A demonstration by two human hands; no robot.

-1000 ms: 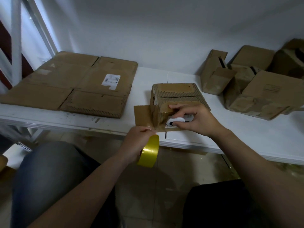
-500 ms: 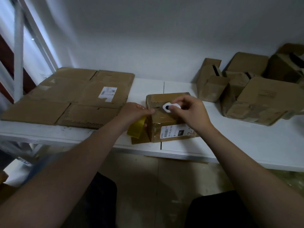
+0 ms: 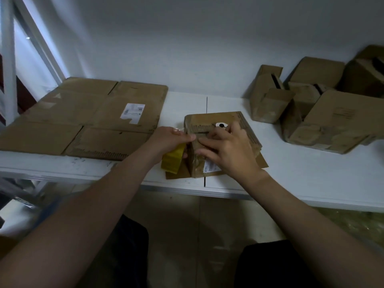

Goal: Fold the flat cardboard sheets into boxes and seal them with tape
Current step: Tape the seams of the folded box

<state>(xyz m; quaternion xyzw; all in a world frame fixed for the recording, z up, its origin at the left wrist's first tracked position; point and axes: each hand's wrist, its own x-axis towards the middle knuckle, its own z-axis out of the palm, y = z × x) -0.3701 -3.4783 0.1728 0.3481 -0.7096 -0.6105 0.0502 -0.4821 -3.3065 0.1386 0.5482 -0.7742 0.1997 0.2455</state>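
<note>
A person's two bare arms reach over a white table (image 3: 291, 173) to a small cardboard box (image 3: 209, 119) near its front edge, directly in front of the person. The left hand (image 3: 172, 140) curls round a roll of yellow tape (image 3: 173, 161) at the box's left side, its fingertips pinching a glossy strip against the corner. The right hand (image 3: 226, 150) lies on the box with fingers nearly straight and spread, pressing down. A small white object with a dark spot (image 3: 221, 125) shows beside the thumb; whether it is held cannot be told. To seal well, the strip likely needs to stay taut while the flat fingers smooth it along the seam. The box is dull brown, with worn edges showing corrugated ridges and a pale printed label (image 3: 209, 167). Flat cardboard sheets (image 3: 93, 113) lie to the left, and folded boxes (image 3: 332, 121) are heaped to the right.
</note>
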